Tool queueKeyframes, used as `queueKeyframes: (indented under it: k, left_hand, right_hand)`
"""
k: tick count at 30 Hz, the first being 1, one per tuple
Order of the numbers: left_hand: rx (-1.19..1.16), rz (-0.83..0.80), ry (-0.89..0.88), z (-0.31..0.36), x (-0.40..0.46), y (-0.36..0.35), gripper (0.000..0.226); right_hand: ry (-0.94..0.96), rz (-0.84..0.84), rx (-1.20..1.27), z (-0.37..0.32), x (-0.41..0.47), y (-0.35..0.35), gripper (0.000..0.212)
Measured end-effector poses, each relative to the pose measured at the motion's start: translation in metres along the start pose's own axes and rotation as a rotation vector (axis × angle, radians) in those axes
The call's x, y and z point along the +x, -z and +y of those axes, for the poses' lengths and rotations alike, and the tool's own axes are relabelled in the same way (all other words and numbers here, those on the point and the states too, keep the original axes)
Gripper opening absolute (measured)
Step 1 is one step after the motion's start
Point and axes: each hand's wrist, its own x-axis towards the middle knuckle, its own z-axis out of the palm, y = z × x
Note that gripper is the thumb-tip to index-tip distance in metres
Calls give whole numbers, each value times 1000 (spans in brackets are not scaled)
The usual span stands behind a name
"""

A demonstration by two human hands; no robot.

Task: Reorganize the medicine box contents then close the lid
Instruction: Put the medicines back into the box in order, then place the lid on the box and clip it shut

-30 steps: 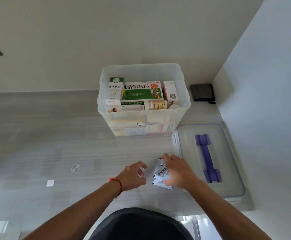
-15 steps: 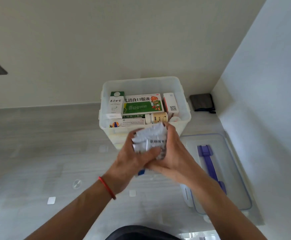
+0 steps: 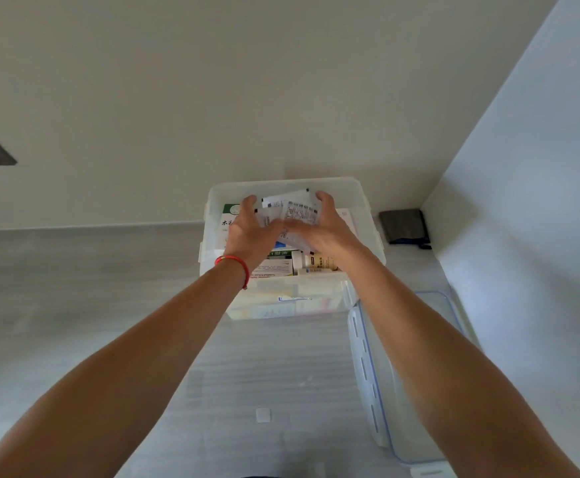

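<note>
1. Medicine box (image 3: 361, 215), clear, lidless, stood on the counter (image 3: 74, 288), cartons inside.
2. White sachets (image 3: 290, 210) held above its opening, clasped between left hand (image 3: 250, 229) and right hand (image 3: 326, 225), fingers apparently curled.
3. Lid (image 3: 419, 374) lay just right of the box.

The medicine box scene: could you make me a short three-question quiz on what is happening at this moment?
1. True or false: the lid is on the medicine box.
2. What do the left hand and right hand hold together?
A. a bottle
B. white sachets
C. the lid
3. Which wrist bears the red string bracelet?

Key: 1 false, it lies on the counter right of the box; 2 B, held over the open box; 3 the left.
</note>
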Motion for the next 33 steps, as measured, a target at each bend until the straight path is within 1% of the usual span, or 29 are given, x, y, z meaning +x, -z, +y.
queueKeyframes:
  k: [1, 3, 5, 7, 10, 11, 12, 13, 14, 15, 16, 17, 18, 19, 20, 21, 22, 24, 26, 29, 31, 33]
  left_hand:
    - [66, -22, -22, -4, 0, 0, 67]
    - [161, -79, -69, -15, -2, -3, 61]
    - [193, -71, -109, -19, -8, -4, 55]
    - [213, 7, -215, -15, -14, -5, 45]
    - [237, 82, -482, -11, -32, -6, 29]
    - [241, 97, -547, -11, -40, -6, 27]
    - [241, 111, -591, -13, -49, -7, 26]
    - [230, 123, -623, -14, -60, -7, 24]
    - [205, 132, -652, -16, -71, -7, 22]
    - [175, 140, -687, -18, -81, -8, 20]
    - [151, 147, -722, -20, -91, -9, 18]
    - [137, 150, -744, -22, -99, -10, 17]
    - [125, 145, -749, -24, -107, -12, 16]
    - [109, 126, -741, -26, -114, -14, 16]
    - [98, 100, -727, -28, -121, -17, 17]
    - [95, 73, -715, -30, -127, -20, 18]
    - [102, 51, -707, -32, -132, -22, 19]
    - [115, 15, -705, -35, -141, -24, 20]
    - [113, -18, -698, -38, -147, -25, 19]
    - [133, -51, -674, -43, -155, -24, 18]
    - [138, -71, -664, -46, -158, -22, 20]
    - [140, -83, -647, -48, -160, -19, 22]
  right_hand:
    - [-19, 12, -132, 3, 4, 0, 93]
    - [8, 67, -367, 9, 0, 1, 67]
    - [117, 146, -451, 15, -13, 2, 50]
    - [266, 245, -405, 21, -31, 6, 40]
    - [516, 460, -289, 35, -65, 21, 29]
    - [575, 532, -254, 44, -78, 29, 27]
    - [594, 609, -229, 58, -90, 37, 26]
    - [558, 681, -216, 73, -103, 45, 25]
    - [467, 739, -212, 91, -115, 54, 24]
    - [330, 770, -219, 109, -126, 61, 22]
    - [158, 759, -249, 128, -136, 69, 20]
    - [-22, 702, -306, 148, -144, 75, 17]
    - [-192, 611, -388, 166, -151, 78, 18]
    - [-335, 503, -494, 182, -159, 79, 23]
    - [-438, 400, -599, 194, -166, 78, 29]
    - [-503, 332, -685, 204, -172, 74, 34]
    - [-529, 308, -732, 212, -177, 69, 36]
    - [-505, 338, -750, 223, -183, 59, 37]
    - [-462, 373, -801, 232, -187, 51, 33]
    - [-469, 348, -883, 237, -186, 53, 26]
    - [-464, 339, -879, 235, -186, 57, 23]
    - [-447, 369, -835, 231, -186, 62, 24]
